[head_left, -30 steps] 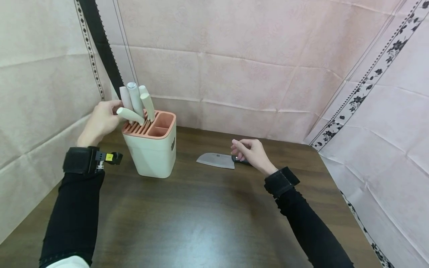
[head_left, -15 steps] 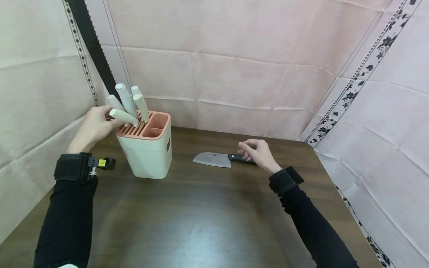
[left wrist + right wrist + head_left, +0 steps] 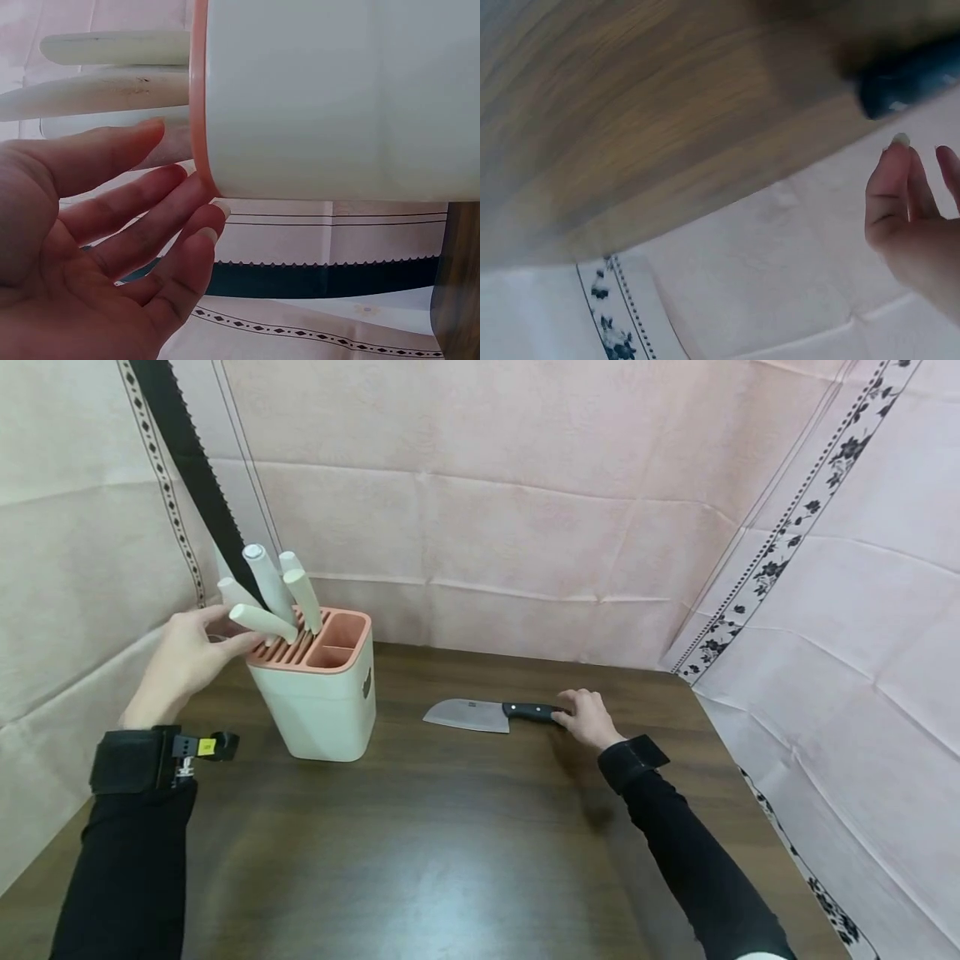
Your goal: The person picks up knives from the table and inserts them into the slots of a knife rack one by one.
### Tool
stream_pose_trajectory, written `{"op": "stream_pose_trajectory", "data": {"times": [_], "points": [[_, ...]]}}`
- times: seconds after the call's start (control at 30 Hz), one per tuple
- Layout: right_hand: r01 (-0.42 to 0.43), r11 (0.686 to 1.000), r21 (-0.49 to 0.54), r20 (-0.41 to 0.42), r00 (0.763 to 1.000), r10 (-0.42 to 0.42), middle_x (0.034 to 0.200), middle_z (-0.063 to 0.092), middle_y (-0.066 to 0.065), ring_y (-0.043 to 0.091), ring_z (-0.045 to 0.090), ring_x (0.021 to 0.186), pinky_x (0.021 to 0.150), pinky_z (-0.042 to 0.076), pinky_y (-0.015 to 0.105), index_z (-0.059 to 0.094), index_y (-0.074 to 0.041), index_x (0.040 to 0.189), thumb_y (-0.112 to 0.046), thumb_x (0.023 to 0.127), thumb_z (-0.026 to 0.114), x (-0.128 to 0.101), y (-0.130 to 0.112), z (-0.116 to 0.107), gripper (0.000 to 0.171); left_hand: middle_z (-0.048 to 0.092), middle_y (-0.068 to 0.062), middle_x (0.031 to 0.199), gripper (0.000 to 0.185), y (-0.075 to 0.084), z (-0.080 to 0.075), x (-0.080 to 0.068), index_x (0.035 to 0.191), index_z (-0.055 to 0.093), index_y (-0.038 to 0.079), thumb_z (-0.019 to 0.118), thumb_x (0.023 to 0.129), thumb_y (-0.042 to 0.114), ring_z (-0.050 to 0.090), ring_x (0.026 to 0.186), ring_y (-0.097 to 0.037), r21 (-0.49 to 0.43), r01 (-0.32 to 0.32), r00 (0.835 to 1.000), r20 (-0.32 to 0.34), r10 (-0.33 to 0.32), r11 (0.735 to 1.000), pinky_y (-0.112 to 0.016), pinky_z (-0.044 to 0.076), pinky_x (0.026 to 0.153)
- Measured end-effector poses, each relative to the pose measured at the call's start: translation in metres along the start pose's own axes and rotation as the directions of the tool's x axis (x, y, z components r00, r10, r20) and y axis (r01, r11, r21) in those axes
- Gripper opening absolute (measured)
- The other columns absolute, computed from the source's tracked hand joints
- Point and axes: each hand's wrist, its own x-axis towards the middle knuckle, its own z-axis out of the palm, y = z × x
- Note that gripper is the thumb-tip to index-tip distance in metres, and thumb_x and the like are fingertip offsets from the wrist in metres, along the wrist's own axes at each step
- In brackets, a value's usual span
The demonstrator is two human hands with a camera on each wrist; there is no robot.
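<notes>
A pale green knife block with an orange slotted top stands upright on the table at the left. Several knives with pale handles lean in its slots. My left hand is at the block's left rim; in the left wrist view its loosely bent fingers touch the rim, the thumb lying beside the handles without closing round one. A cleaver lies flat in mid-table, blade to the left. Over the end of its black handle is my right hand; in the right wrist view its fingers are apart from the handle.
The brown wooden table ends at a pale cloth backdrop behind. Cloth also hangs at the left and right. The block's top has two larger compartments at its right.
My right hand has lowered towards the cleaver's handle end, uncovering more of the handle. My left hand has shifted along the block's rim near the handles. The head view has turned slightly right.
</notes>
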Motion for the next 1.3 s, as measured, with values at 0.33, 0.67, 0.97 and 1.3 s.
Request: {"op": "stream_pose_trajectory", "data": {"times": [0.33, 0.67, 0.97, 1.3], "points": [[0.096, 0.974, -0.205, -0.006, 0.995, -0.099, 0.121, 0.06, 0.025, 0.047, 0.052, 0.109, 0.091, 0.043, 0.057, 0.059, -0.004, 0.131, -0.016, 0.09, 0.068, 0.0, 0.027, 0.018, 0.043, 0.062, -0.026, 0.114, 0.045, 0.008, 0.002, -0.008, 0.119, 0.061, -0.001, 0.056, 0.097, 0.038, 0.051, 0.097, -0.028, 0.034, -0.022, 1.0, -0.003, 0.022, 0.999, -0.032, 0.038, 0.072], [0.111, 0.984, -0.138, -0.014, 0.993, -0.114, 0.106, 0.067, 0.021, 0.038, 0.058, 0.099, 0.085, 0.046, 0.049, 0.068, 0.002, 0.113, -0.016, 0.086, 0.073, -0.008, 0.031, 0.012, 0.033, 0.061, -0.026, 0.122, 0.049, 0.027, -0.001, -0.018, 0.124, 0.06, 0.0, 0.05, 0.098, 0.041, 0.051, 0.106, -0.032, 0.008, 0.059, 0.998, -0.026, -0.058, 0.998, -0.04, 0.038, 0.078], [0.064, 0.998, 0.014, -0.081, 0.995, -0.063, 0.098, 0.071, 0.02, 0.026, 0.063, 0.083, 0.072, 0.049, 0.032, 0.069, 0.003, 0.108, -0.014, 0.082, 0.075, -0.014, 0.033, -0.036, 0.031, 0.064, -0.024, 0.117, 0.047, 0.046, 0.004, -0.022, 0.118, 0.065, -0.001, 0.05, 0.099, 0.038, 0.052, 0.097, -0.029, 0.058, 0.017, 0.999, 0.039, -0.019, 0.998, -0.032, 0.037, 0.07], [0.055, 0.987, 0.151, -0.218, 0.976, -0.021, 0.093, 0.073, 0.019, 0.005, 0.062, 0.074, 0.067, 0.044, 0.018, 0.071, -0.006, 0.111, -0.022, 0.083, 0.076, -0.017, 0.004, -0.098, 0.033, 0.07, -0.02, 0.103, 0.041, 0.067, 0.013, -0.023, 0.109, 0.069, 0.0, 0.051, 0.099, 0.035, 0.059, 0.097, -0.031, 0.073, -0.082, 0.992, 0.103, 0.075, 0.994, -0.034, 0.04, 0.073]]}}
